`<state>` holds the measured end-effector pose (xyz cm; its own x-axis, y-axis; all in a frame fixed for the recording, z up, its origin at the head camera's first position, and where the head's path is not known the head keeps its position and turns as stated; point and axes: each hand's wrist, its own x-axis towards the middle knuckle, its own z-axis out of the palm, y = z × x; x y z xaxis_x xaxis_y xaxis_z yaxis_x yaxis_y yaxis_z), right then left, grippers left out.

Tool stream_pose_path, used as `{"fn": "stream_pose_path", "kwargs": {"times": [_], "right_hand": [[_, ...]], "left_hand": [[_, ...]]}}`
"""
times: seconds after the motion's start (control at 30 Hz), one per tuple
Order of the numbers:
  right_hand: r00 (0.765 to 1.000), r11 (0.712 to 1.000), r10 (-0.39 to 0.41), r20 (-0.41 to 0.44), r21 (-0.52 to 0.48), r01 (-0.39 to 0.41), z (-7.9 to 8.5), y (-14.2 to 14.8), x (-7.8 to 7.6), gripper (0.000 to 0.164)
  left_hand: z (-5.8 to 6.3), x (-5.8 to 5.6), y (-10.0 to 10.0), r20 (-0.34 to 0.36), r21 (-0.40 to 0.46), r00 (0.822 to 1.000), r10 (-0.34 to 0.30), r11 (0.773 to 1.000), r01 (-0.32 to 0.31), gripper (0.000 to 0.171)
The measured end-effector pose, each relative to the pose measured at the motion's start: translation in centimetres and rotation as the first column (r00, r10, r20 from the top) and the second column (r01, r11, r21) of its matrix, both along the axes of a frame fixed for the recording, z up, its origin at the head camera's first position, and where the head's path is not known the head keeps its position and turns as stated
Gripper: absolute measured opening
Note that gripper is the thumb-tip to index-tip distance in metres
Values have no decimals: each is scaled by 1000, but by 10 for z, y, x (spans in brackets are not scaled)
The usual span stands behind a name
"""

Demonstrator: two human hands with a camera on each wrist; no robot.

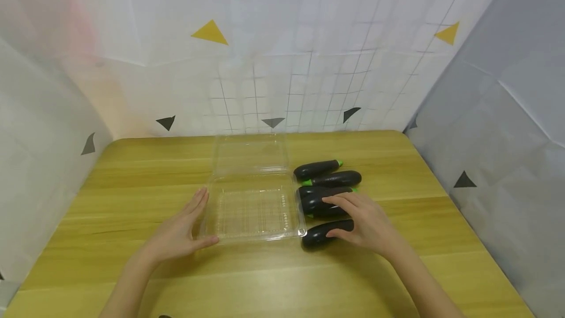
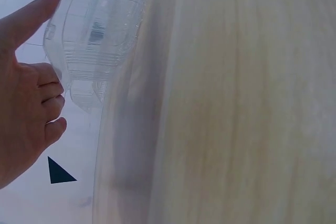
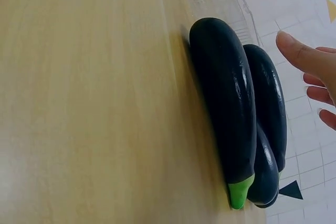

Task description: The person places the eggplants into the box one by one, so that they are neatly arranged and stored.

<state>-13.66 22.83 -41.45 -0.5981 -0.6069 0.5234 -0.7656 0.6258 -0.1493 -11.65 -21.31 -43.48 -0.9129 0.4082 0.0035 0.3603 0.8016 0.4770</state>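
A clear plastic clamshell container (image 1: 260,234) lies on the table with its lid (image 1: 250,153) folded back toward the wall. My left hand (image 1: 178,234) rests against its left side, fingers along the side and thumb at the front left corner. In the left wrist view, the fingertips meet the container's rim (image 2: 56,51). To the right lie several dark eggplants (image 1: 335,179) with green stem ends. Over the nearest eggplant (image 1: 320,235) hovers my right hand (image 1: 366,222), thumb and fingers spread apart. The right wrist view shows a gap between that hand and the eggplants (image 3: 226,98).
The wooden table (image 1: 265,283) ends at a white papered back wall (image 1: 154,87) with grid lines and triangle marks. Grey-white side panels (image 1: 507,126) close it in. A small dark object (image 1: 165,316) shows at the bottom edge of the head view.
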Motion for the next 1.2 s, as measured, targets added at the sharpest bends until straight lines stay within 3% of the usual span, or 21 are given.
{"fn": "stream_pose_path", "kwargs": {"times": [0.57,1.2], "right_hand": [[997,1000,-15,76,-3,16,-11,8,1,67],[989,997,-60,132,48,54,-40,17,2,60]], "left_hand": [[-2,1,0,8,-3,1000,10,1000,-10,107],[-1,1,1,-3,6,1000,2,1000,-2,106]]}}
